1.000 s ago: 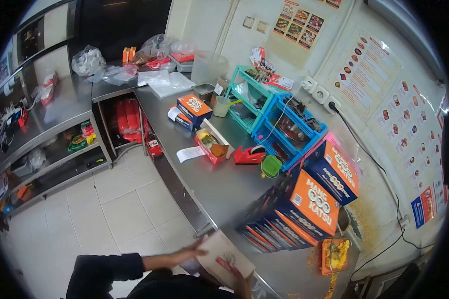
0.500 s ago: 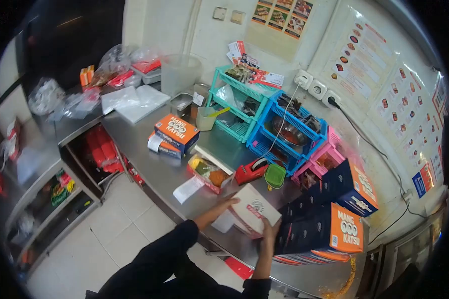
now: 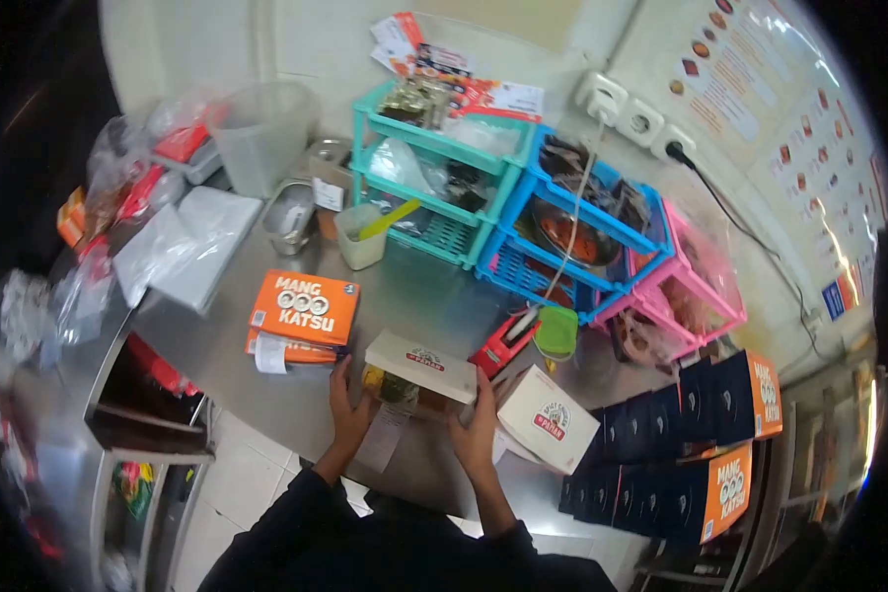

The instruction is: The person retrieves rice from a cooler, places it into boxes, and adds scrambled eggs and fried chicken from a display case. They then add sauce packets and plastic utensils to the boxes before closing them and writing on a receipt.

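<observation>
A white cardboard meal box point(image 3: 426, 366) stands in front of me with its lid partly lowered. Yellow and green food shows under the lid at the left, and a paper slip point(image 3: 381, 437) hangs from the front. My left hand point(image 3: 351, 409) grips the box's left side, while my right hand point(image 3: 476, 426) holds its right side, fingers by the lid's corner. Just right of that hand lies a closed white box point(image 3: 549, 420) with a red logo. Orange Mang Katsu boxes point(image 3: 304, 306) are stacked to the left, a white slip point(image 3: 271, 353) on their front.
Behind are a teal rack point(image 3: 444, 133), a blue rack point(image 3: 577, 212) and a pink rack point(image 3: 696, 286). A red handheld device point(image 3: 506, 342) lies beside a green-lidded container point(image 3: 557, 333). Dark-sided boxes point(image 3: 651, 424) fill the right; a cup point(image 3: 361, 237) and plastic sheets point(image 3: 195, 242) sit left.
Both hands have left the closed box, which now lies to the right, and have moved left onto the open meal box. Its lid has come down partway. The view has shifted closer.
</observation>
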Motion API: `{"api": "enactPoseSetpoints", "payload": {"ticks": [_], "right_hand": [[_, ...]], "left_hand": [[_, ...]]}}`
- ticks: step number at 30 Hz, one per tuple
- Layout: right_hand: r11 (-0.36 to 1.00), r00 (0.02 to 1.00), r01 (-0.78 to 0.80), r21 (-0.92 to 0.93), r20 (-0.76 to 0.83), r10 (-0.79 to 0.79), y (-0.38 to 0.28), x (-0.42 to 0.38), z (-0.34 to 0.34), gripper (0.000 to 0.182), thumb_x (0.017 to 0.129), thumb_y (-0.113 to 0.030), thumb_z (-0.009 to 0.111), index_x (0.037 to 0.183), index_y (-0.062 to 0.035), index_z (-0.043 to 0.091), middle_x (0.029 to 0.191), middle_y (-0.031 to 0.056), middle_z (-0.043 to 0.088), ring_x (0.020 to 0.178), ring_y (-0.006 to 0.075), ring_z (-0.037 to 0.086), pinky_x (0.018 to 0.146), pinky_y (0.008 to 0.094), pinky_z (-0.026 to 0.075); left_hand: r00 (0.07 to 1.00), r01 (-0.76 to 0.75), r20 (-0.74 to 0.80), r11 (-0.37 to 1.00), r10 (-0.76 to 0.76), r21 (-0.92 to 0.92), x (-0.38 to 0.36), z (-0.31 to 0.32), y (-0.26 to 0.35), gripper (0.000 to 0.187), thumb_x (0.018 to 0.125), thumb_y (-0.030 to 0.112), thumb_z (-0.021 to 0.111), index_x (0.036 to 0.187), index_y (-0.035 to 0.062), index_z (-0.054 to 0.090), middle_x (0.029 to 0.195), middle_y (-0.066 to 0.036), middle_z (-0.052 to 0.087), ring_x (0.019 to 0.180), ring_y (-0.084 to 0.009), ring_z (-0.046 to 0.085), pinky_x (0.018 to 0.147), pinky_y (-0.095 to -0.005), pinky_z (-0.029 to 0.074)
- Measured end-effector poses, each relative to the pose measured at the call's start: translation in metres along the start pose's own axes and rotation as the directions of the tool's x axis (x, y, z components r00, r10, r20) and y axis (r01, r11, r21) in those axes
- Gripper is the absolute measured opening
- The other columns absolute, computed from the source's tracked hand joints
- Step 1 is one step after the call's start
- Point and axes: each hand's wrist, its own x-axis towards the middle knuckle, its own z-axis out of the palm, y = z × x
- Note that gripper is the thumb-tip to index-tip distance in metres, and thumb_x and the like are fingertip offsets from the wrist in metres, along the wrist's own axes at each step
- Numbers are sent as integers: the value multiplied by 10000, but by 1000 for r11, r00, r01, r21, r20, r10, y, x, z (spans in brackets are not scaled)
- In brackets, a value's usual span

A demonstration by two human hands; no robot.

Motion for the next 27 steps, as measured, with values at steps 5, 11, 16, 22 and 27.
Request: {"api": "enactPoseSetpoints", "payload": {"ticks": [5, 11, 16, 22, 27], "right_hand": [[984, 978, -118, 133, -157, 138, 14, -7, 19, 433, 871, 15, 386, 1301, -41, 381, 1279, 212, 461, 1204, 319, 444, 1012, 346, 319], [959, 954, -278, -63, -137, 268, -6, -13, 14, 440, 857, 26, 323, 1280, -64, 405, 1230, 217, 489, 1175, 320, 465, 976, 347, 352], [930, 932, -360, -72, -67, 356, -16, -25, 13, 509, 811, 11, 358, 1315, -51, 343, 1249, 230, 453, 1190, 364, 426, 998, 371, 328], [921, 950, -264, -287, 86, 299, -2, -37, 20, 752, 702, -103, 575, 1372, -72, 233, 1298, 253, 373, 1197, 427, 347, 1010, 426, 296], [916, 974, -74, -393, 168, 151, -8, -36, 13, 868, 681, -253, 690, 1398, -108, 222, 1372, 256, 274, 1228, 411, 315, 1026, 427, 274]], "left_hand": [[953, 188, 279, 955, -120, -231, 15, 9, -31, 406, 862, 87, 531, 1247, -10, 447, 1183, -139, 539, 1093, -216, 496, 944, -333, 365], [937, 16, 349, 999, -4, -33, 45, -1, -42, 362, 900, 95, 449, 1250, 4, 463, 1114, -161, 582, 956, -185, 566, 826, -322, 433], [898, -15, 437, 995, 58, -102, 48, -19, -37, 371, 914, 94, 399, 1274, 18, 451, 1075, -162, 588, 885, -190, 581, 775, -307, 444], [820, -156, 525, 971, 230, -180, 59, -39, -36, 415, 892, 69, 413, 1305, 34, 418, 1063, -152, 580, 872, -217, 565, 781, -304, 437], [657, -392, 683, 919, 318, -51, 65, -59, -31, 514, 823, 130, 563, 1312, 77, 414, 1244, -197, 469, 1100, -327, 484, 896, -400, 406]]}}
